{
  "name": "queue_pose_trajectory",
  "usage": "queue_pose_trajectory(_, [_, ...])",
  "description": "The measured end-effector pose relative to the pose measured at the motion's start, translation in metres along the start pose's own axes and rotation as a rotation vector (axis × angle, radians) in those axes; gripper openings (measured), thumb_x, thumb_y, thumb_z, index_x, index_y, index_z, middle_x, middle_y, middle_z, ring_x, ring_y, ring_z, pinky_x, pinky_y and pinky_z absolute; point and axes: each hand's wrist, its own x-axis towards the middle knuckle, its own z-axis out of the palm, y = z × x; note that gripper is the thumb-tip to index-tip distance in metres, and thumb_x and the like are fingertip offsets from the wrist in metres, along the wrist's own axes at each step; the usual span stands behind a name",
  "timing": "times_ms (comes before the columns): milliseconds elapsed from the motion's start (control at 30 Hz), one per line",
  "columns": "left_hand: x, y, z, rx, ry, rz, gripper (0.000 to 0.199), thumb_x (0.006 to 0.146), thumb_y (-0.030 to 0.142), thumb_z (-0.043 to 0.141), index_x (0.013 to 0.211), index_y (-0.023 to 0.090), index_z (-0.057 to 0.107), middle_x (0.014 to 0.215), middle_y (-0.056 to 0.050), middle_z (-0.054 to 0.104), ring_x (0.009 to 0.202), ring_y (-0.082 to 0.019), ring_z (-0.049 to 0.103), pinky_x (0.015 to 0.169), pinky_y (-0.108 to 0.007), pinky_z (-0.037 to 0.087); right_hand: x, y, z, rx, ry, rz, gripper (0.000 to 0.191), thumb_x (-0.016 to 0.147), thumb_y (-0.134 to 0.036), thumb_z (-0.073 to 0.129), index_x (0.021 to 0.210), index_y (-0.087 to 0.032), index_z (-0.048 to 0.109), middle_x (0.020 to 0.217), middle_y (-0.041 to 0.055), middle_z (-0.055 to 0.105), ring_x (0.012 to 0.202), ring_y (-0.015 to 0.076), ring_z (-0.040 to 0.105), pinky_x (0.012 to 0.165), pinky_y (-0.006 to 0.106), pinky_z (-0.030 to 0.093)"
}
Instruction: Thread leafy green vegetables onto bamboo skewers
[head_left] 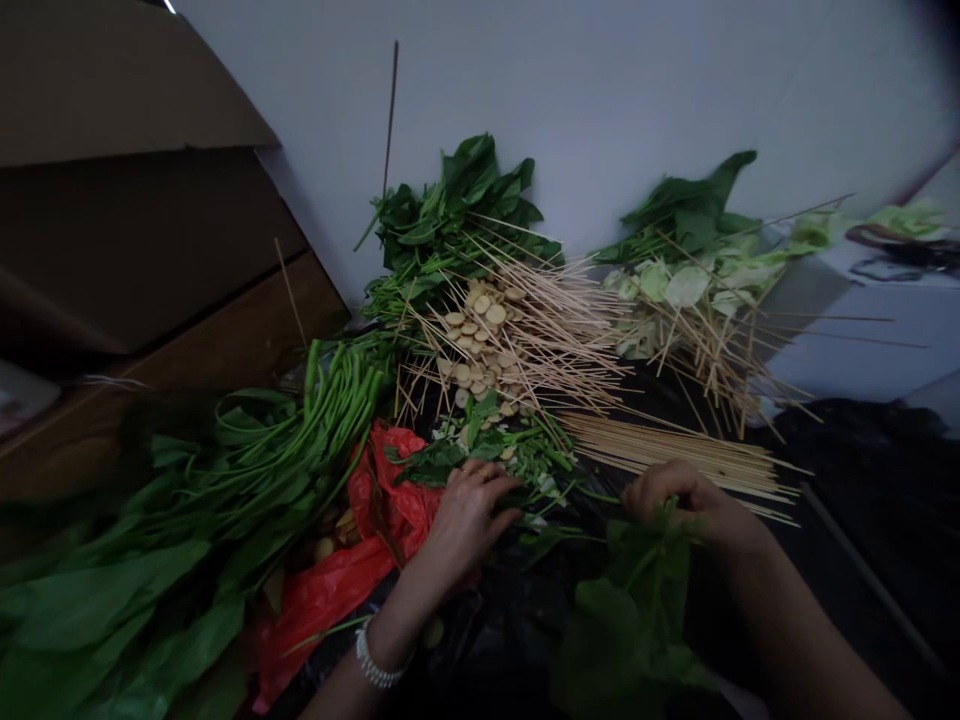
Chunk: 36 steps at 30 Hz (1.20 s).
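Note:
My left hand (471, 515), with a beaded bracelet (375, 655) on its wrist, reaches over a heap of trimmed stems and leaf scraps (536, 455). Its fingers are bent down among the greens; whether they pinch anything is hidden. On the right, my right hand (679, 500) is closed around the stems of leafy greens (634, 610), whose broad leaves hang below it. Just beyond this hand lies a bundle of bare bamboo skewers (682, 455). A red plastic bag (405, 500) lies crumpled left of my left hand.
Long-stemmed greens (225, 500) spread across the left. Skewered pale round slices (480, 340) lie piled in the middle, with tied-looking greens (465, 200) behind. Skewered cabbage leaves (686, 285) lie at the back right. A cardboard box (127, 240) stands at the left, black plastic (517, 620) underneath.

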Motion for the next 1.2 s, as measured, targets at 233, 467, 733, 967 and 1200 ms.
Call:
queue_pose_trajectory(233, [0.003, -0.015, -0.015, -0.551, 0.124, -0.227, 0.012, 0.080, 0.028, 0.067, 0.083, 0.018, 0.072, 0.081, -0.003, 0.068, 0.080, -0.018, 0.062, 0.077, -0.029, 0.047, -0.003, 0.005, -0.003, 0.001, 0.061, 0.067, 0.040, 0.076, -0.057, 0.070, 0.066, -0.018, 0.070, 0.056, 0.0027, 0.055, 0.051, 0.0142, 0.050, 0.050, 0.028, 0.041])
queue_pose_trajectory(467, [0.004, -0.018, -0.033, -1.399, 0.187, -0.579, 0.034, 0.067, 0.034, 0.082, 0.089, 0.016, 0.063, 0.077, -0.003, 0.073, 0.064, -0.011, 0.065, 0.061, -0.019, 0.050, -0.003, 0.006, 0.000, 0.024, 0.061, 0.107, 0.035, 0.078, -0.052, 0.072, 0.070, -0.018, 0.070, 0.059, 0.0034, 0.057, 0.052, 0.0140, 0.053, 0.049, 0.026, 0.041])
queue_pose_trajectory(733, [0.001, -0.006, -0.029, -1.332, 0.258, -0.518, 0.034, 0.065, 0.033, 0.085, 0.089, 0.014, 0.071, 0.072, -0.003, 0.074, 0.066, -0.011, 0.067, 0.070, -0.019, 0.051, 0.007, -0.013, 0.018, 0.057, 0.112, 0.280, 0.032, 0.079, -0.048, 0.071, 0.077, -0.017, 0.068, 0.059, 0.0021, 0.062, 0.039, 0.0059, 0.041, 0.036, 0.019, 0.026])
queue_pose_trajectory(967, [-0.003, 0.007, -0.015, -1.173, 0.264, -0.475, 0.037, 0.067, 0.035, 0.083, 0.098, 0.016, 0.076, 0.087, -0.008, 0.078, 0.079, -0.020, 0.072, 0.078, -0.031, 0.056, 0.032, -0.016, 0.050, -0.111, 0.192, 0.402, 0.033, 0.086, -0.047, 0.063, 0.095, -0.016, 0.065, 0.066, -0.0007, 0.063, 0.037, 0.0026, 0.038, 0.036, 0.016, 0.025])
queue_pose_trajectory(1200, [-0.005, 0.012, -0.007, -0.987, 0.263, -0.447, 0.032, 0.070, 0.035, 0.079, 0.096, 0.016, 0.078, 0.098, -0.010, 0.077, 0.091, -0.027, 0.071, 0.075, -0.034, 0.058, 0.038, -0.007, 0.061, -0.220, 0.186, 0.395, 0.033, 0.088, -0.047, 0.058, 0.095, -0.016, 0.065, 0.065, -0.0018, 0.061, 0.037, 0.0036, 0.039, 0.035, 0.017, 0.028])
